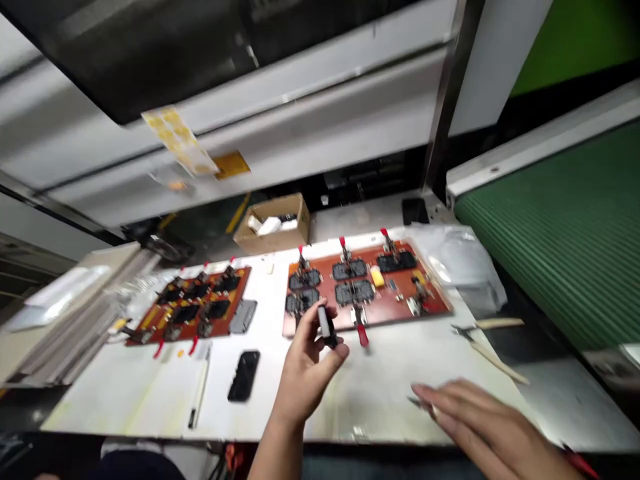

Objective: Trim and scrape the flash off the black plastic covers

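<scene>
My left hand (307,363) is raised over the white work table (380,387), fingers pinched on a small black and white part (326,325). It hovers just in front of the right red fixture board (365,283), which carries several black parts and red-handled clamps. My right hand (480,420) lies low at the table's front right, fingers stretched out and smeared by motion; a thin metal tool (416,402) shows at its fingertips, touching or just under them. A second red fixture board (193,307) sits to the left.
A black phone (245,375) and a pen (199,393) lie at the front left. A cardboard box (275,223) stands behind the boards. Tweezers and wooden sticks (493,343) rest at the right, beside a clear plastic bag (460,263). A green conveyor belt (565,227) runs along the right.
</scene>
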`<state>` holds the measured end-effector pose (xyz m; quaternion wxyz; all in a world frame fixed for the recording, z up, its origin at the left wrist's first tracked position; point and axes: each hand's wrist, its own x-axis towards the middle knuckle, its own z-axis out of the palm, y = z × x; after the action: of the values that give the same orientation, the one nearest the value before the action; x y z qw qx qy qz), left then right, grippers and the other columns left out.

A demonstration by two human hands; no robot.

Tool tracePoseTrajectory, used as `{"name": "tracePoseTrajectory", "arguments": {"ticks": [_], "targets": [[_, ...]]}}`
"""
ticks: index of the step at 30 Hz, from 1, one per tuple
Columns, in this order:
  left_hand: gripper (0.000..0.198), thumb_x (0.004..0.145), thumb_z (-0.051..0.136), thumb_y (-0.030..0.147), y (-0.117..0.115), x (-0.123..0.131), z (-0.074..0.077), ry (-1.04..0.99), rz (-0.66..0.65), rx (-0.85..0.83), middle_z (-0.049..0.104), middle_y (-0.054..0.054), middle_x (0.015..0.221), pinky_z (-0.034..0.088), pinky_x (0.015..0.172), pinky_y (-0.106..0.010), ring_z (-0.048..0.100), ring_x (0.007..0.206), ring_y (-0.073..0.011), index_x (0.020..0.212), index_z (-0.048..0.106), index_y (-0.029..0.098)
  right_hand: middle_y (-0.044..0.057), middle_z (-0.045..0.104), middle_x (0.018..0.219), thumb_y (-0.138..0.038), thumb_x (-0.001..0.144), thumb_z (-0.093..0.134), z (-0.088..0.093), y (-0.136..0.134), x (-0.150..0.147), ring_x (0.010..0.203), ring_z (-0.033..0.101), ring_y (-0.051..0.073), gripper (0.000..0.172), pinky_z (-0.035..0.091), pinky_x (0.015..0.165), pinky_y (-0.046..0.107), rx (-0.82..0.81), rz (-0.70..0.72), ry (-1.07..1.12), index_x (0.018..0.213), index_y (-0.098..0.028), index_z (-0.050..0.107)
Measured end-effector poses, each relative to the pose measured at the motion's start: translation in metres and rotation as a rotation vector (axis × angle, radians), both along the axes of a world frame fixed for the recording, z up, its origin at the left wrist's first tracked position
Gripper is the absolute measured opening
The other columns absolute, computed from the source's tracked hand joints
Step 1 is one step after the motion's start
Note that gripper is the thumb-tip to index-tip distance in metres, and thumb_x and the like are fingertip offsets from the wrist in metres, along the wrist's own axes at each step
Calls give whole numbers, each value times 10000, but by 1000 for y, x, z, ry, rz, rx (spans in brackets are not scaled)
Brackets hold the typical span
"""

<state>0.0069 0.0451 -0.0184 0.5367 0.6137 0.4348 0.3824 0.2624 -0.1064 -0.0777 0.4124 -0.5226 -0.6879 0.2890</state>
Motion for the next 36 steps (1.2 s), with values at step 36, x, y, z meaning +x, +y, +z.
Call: {"name": "tracePoseTrajectory", "arguments": {"ticks": [36], "targets": [[659,887,811,250,-81,14,-22,257,-475,-108,583,27,1478,505,1135,-311,551,1373,-197,1462,538,422,45,746,1115,-317,1064,544,14,27,8,1026,671,208,310,498,935,351,-101,-164,-257,1333,-261,689]]}}
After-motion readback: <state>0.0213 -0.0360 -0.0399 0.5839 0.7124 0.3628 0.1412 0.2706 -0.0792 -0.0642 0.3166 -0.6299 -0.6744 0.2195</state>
